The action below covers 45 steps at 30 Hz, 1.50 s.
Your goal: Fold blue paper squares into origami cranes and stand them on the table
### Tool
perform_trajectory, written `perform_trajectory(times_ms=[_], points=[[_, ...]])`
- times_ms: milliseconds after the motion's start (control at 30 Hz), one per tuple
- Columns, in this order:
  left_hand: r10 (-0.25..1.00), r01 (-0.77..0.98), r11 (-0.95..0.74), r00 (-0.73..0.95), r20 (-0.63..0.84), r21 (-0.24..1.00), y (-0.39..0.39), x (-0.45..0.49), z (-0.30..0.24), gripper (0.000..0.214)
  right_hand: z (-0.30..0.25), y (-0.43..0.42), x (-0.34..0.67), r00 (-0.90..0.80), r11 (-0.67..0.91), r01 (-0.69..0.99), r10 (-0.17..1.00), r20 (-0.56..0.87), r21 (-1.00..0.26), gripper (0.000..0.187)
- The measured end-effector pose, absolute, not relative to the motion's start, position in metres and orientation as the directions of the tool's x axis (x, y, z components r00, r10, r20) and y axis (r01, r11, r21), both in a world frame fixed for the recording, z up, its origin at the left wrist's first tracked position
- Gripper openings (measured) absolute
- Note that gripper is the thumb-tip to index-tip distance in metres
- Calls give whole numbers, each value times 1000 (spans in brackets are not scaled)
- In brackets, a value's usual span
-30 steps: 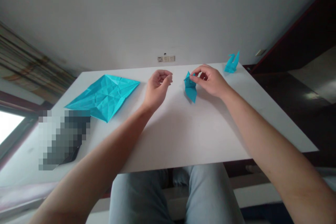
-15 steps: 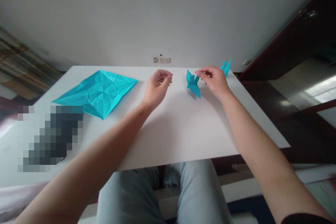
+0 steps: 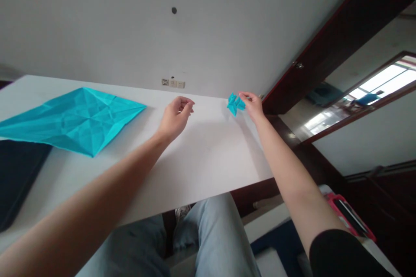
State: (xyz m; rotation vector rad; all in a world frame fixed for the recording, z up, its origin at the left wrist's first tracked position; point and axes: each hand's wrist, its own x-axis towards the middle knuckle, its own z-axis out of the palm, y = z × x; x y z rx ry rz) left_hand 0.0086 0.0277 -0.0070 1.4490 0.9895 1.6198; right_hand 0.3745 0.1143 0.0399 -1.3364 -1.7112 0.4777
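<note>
My right hand [image 3: 252, 106] pinches a small folded teal paper figure [image 3: 235, 104] at the table's far edge, its fingertips on the figure's right side. My left hand [image 3: 175, 117] hangs just above the white table [image 3: 208, 156], fingers curled, holding nothing. To its left lies a large creased teal origami sheet [image 3: 74, 120], unfolded into a diamond and untouched by either hand. A second small paper crane does not show; my right hand may hide it.
A dark flat object [image 3: 16, 177] lies on the table's left side. Wall sockets [image 3: 172, 83] sit above the far edge. Past the table's right edge are a dark wooden door frame [image 3: 325, 47] and a red-cased phone [image 3: 351, 216].
The view has swung and tilted, shifting the table left. The small crane seen earlier at the far right corner no longer shows. My right hand stays on the folded figure.
</note>
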Motion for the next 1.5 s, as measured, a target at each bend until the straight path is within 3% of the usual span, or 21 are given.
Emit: perform_trajectory(times_ms=[100, 167, 300, 400, 467, 567, 700, 933, 1033, 1133, 1333, 1500], points=[[908, 47, -412, -64, 414, 910, 22, 8, 0, 15, 46, 117, 374, 221, 325, 583, 818, 531, -744, 45], [916, 96, -392, -47, 397, 915, 19, 7, 5, 17, 54, 114, 376, 272, 337, 583, 777, 568, -740, 38], [909, 198, -406, -13, 416, 892, 18, 3, 3, 18, 54, 80, 379, 302, 397, 579, 707, 640, -712, 48], [865, 374, -486, 81, 494, 790, 18, 2, -5, 15, 25, 34, 367, 220, 398, 558, 776, 592, -728, 59], [820, 498, -556, 192, 540, 666, 14, 4, -9, 15, 1, 6, 355, 118, 346, 537, 872, 475, -769, 60], [787, 665, -563, 250, 565, 491, 5, 7, -7, 24, -24, -13, 347, 95, 321, 439, 912, 398, -839, 56], [832, 806, -451, 223, 507, 384, -1, -3, 1, 35, -35, 2, 354, 225, 227, 354, 921, 318, -907, 49], [920, 977, 18, -100, 378, 212, -40, -101, 12, 71, -36, 17, 352, 192, 212, 322, 940, 282, -923, 44], [950, 978, 148, -182, 252, 146, -62, -139, 11, 68, -35, 19, 348, 186, 214, 336, 939, 288, -917, 41], [965, 979, 155, -179, 192, 133, -79, -154, 12, 45, -33, 19, 347, 188, 217, 371, 935, 302, -903, 38], [964, 980, 108, -144, 225, 164, -100, -132, 15, 38, -29, 15, 345, 181, 197, 462, 933, 310, -865, 32], [934, 943, 190, -259, 245, 274, -101, -119, 8, 70, -25, 15, 343, 166, 174, 532, 939, 303, -829, 33]])
